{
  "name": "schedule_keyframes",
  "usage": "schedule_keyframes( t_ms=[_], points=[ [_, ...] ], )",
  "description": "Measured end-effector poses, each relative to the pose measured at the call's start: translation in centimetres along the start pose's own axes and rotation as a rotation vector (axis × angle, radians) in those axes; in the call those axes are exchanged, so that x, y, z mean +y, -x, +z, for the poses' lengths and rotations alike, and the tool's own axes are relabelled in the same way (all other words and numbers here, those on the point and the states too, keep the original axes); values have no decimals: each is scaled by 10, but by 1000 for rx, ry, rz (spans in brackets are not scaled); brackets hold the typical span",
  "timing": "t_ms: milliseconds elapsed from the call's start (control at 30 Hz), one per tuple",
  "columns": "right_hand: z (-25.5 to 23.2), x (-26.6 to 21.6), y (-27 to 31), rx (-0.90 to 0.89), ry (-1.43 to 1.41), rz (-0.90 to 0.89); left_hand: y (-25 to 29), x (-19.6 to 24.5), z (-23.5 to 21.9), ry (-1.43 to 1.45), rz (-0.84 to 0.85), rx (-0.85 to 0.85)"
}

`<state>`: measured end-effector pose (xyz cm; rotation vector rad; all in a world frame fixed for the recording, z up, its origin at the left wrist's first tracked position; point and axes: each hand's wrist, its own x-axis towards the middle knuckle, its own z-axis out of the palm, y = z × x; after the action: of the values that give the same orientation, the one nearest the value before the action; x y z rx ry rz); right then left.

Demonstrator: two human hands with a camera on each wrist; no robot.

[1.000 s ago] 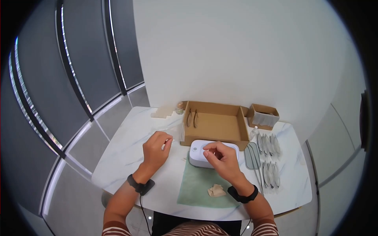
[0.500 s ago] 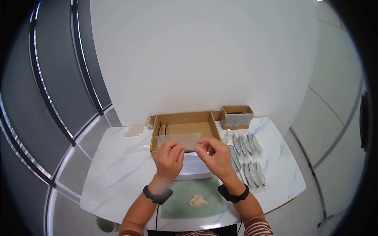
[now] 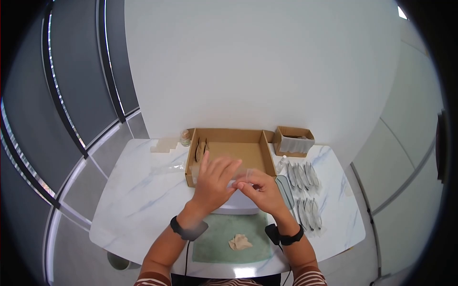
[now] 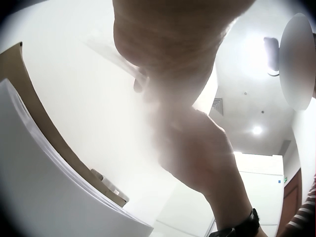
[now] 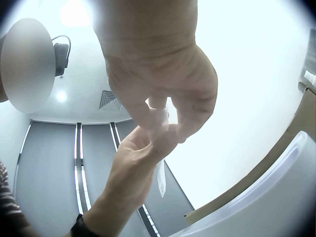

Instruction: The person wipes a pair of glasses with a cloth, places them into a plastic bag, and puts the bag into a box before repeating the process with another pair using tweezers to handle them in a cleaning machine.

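A small clear plastic bag is held up between both hands, over a white machine with rounded corners. My right hand pinches the bag's edge between thumb and fingertips. Its neighbour, my left hand, has its thumb side on the bag right at the right fingertips, while its other fingers fan out, blurred. Part of the bag is hidden behind the left hand. Below the hands, a crumpled beige cloth lies on a green mat.
Behind the machine stands a shallow cardboard box with eyeglasses at its left. To the right are several bagged eyeglasses, a small white bottle and a smaller carton. A glass jar stands at the back left.
The hands have come together over the machine. The bag, spread between them half a second ago, is now bunched closer to the right hand. The left hand's fingers have fanned out.
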<state>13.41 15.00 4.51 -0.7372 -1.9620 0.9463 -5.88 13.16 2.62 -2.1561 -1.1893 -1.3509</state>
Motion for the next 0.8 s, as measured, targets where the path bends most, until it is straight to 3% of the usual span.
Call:
schedule_keyframes(
  t_ms=[267, 467, 567, 800],
  points=[
    [-3, -3, -2, -45, -187, -34, 5, -16, -2, -9, 57, -34],
    [15, 15, -1, 21, -183, -109, -8, 13, -8, 74, 23, -9],
    [13, 15, 2, -54, -115, -79, -3, 13, -3, 62, 45, -20],
    [16, 3, 3, 2, -120, -123, -1, 15, -7, 87, -28, -40]
  ],
)
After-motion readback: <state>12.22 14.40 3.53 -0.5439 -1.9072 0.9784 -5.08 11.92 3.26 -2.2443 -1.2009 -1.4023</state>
